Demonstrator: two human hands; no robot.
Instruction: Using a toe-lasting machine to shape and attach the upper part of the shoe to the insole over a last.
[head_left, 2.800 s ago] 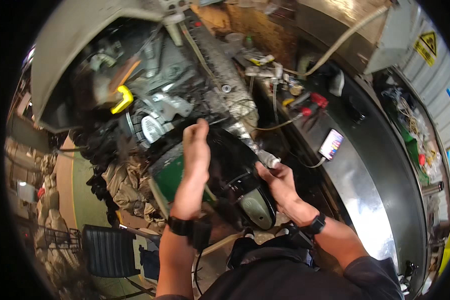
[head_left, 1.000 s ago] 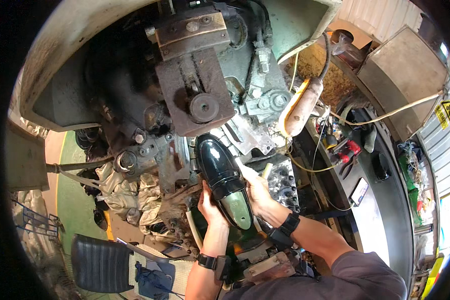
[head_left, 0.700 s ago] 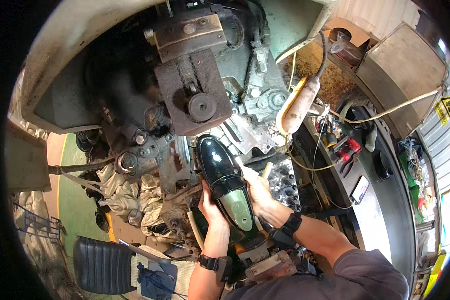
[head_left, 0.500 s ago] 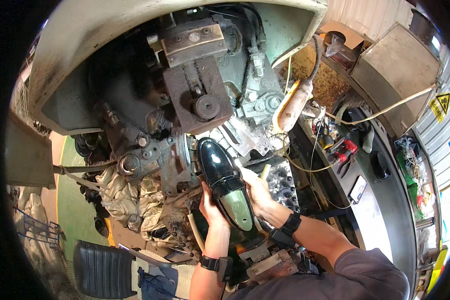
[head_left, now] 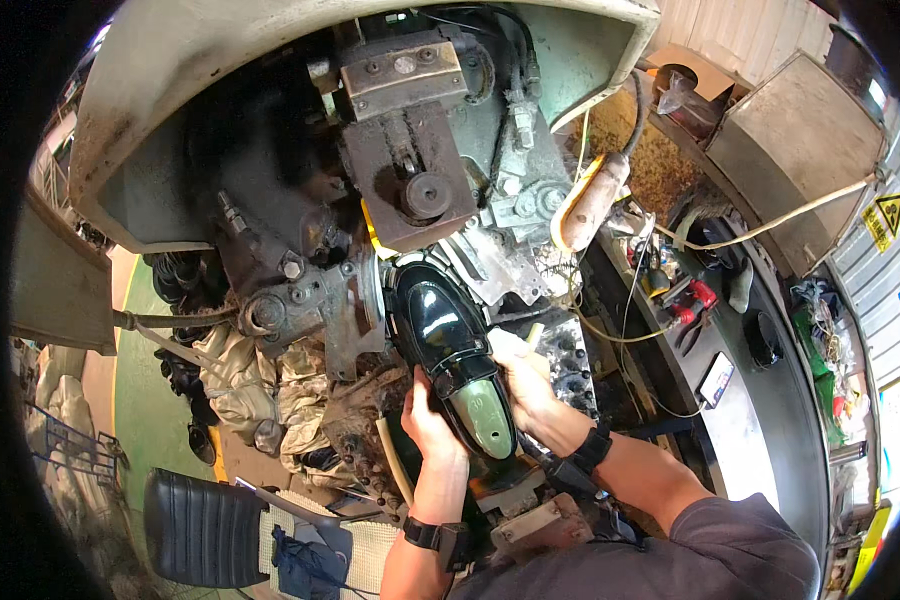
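Observation:
A glossy black shoe upper (head_left: 438, 312) is stretched over a green shoe last (head_left: 480, 412), its toe pointing away from me. My left hand (head_left: 432, 425) closes on the left side of the shoe near the heel. On the opposite side, my right hand (head_left: 530, 388) grips it, with several fingers hidden beneath. The toe is at the metal clamping parts of a large, grimy machine, below its dark block (head_left: 410, 185) with a round knob. Whether the toe touches these parts I cannot tell.
A hand-held lamp-like tool (head_left: 592, 205) hangs at the right of the machine by its cable. Red-handled pliers (head_left: 692, 300) and a phone (head_left: 716, 380) lie on the bench at right. A black chair (head_left: 205, 528) stands at lower left, near crumpled pale cloth (head_left: 245, 385).
The whole view has shifted slightly. Both hands, still gripping the shoe, have moved it a little farther toward the machine, and more of its rounded toe faces up.

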